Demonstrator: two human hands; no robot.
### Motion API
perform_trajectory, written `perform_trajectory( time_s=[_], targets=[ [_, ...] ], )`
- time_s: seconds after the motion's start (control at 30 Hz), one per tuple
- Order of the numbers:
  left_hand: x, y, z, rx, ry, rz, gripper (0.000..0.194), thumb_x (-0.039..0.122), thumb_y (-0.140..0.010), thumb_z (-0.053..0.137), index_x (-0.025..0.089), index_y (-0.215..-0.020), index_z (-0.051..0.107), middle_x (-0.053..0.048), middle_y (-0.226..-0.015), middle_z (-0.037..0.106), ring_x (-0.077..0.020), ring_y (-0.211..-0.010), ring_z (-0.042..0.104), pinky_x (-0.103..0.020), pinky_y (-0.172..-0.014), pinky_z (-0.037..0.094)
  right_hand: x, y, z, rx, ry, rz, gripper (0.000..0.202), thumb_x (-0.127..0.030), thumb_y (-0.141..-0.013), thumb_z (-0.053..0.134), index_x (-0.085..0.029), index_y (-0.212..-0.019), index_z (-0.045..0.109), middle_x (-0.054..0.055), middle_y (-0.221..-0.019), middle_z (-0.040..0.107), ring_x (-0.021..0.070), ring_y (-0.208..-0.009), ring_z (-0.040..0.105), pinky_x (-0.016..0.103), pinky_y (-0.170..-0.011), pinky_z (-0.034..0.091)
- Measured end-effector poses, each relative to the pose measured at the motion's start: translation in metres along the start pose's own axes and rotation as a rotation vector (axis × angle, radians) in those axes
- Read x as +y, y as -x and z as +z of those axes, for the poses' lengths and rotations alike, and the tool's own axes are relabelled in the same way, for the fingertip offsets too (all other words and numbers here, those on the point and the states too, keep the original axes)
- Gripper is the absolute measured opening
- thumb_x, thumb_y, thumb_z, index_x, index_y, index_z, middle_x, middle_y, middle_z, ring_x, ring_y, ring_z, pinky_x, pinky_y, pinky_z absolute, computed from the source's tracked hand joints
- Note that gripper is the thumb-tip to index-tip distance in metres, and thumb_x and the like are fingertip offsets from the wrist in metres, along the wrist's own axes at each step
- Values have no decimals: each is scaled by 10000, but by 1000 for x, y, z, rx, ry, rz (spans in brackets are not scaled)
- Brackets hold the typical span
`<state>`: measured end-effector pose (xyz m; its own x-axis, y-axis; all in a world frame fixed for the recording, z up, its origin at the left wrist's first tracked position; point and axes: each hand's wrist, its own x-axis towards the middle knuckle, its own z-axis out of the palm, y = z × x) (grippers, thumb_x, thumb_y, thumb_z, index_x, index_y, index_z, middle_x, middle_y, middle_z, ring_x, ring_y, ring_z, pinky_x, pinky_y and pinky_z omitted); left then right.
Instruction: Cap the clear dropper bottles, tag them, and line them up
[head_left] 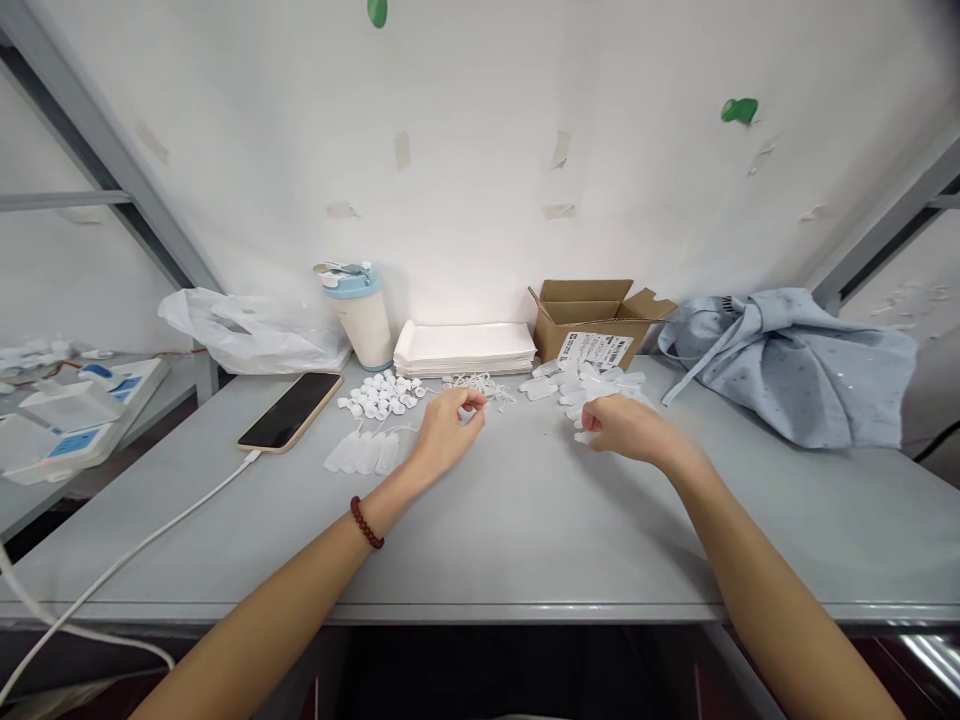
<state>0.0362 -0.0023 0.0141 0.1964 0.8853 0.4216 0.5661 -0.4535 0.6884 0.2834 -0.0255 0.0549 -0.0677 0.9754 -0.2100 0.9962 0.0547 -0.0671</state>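
Note:
My left hand (448,432) is pinched, thumb against fingertips, just in front of a small heap of white strings (480,384). Whatever lies between those fingertips is too small to make out. Over the near edge of a pile of small translucent plastic tubes (566,384), my right hand (624,428) has its fingers curled closed. A pale tip shows beneath them, but I cannot tell whether it is held. Left of my left hand lie a heap of small white caps (381,396) and a short row of translucent tubes with strings attached (364,453).
A phone (291,412) on a white cable lies at left, before a plastic bag (255,330). Along the wall stand a lidded cup (364,322), stacked white sheets or envelopes (465,350) and an open cardboard box (589,325). Blue fabric (795,370) is bunched at right.

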Motion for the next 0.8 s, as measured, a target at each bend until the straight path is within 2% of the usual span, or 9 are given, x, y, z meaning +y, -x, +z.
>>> perform_trajectory(
  time_s=[0.13, 0.3, 0.4, 0.57, 0.8],
  targets=[
    [2, 3, 3, -57, 114, -43, 150, 153, -741, 537, 166, -823, 662, -35, -858, 692, -160, -785, 618, -272, -707, 493, -6, -1, 4, 63, -24, -66, 123, -112, -689, 564, -164, -781, 627, 85, -875, 646, 220, -775, 608, 268, -579, 382],
    [7, 9, 10, -136, 311, -112, 155, 190, -743, 575, 139, -843, 681, -59, -870, 699, -164, -793, 646, -286, -762, 527, -22, 0, 10, 191, -421, -344, 123, -221, -764, 554, -175, -855, 622, 58, -903, 664, 186, -836, 614, 275, -701, 466],
    [10, 12, 13, -134, 361, -111, 154, 204, -747, 593, 144, -857, 683, -60, -872, 703, -172, -813, 653, -300, -783, 533, -36, 2, 15, 239, -536, -431, 135, -233, -775, 559, -181, -887, 614, 56, -927, 663, 173, -815, 626, 282, -699, 492],
    [12, 15, 13, -139, 401, -83, 154, 208, -764, 592, 142, -872, 679, -67, -893, 700, -173, -831, 654, -309, -796, 535, -49, 2, 23, 302, -574, -509, 119, -243, -778, 577, -170, -864, 616, 61, -879, 663, 157, -735, 621, 274, -638, 499],
    [14, 14, 11, -143, 382, -78, 135, 175, -765, 586, 153, -837, 698, -63, -900, 688, -176, -861, 643, -298, -799, 531, -50, -3, 34, 364, -586, -533, 114, -238, -778, 573, -165, -857, 610, 59, -839, 641, 152, -727, 593, 277, -629, 494]
  ],
)
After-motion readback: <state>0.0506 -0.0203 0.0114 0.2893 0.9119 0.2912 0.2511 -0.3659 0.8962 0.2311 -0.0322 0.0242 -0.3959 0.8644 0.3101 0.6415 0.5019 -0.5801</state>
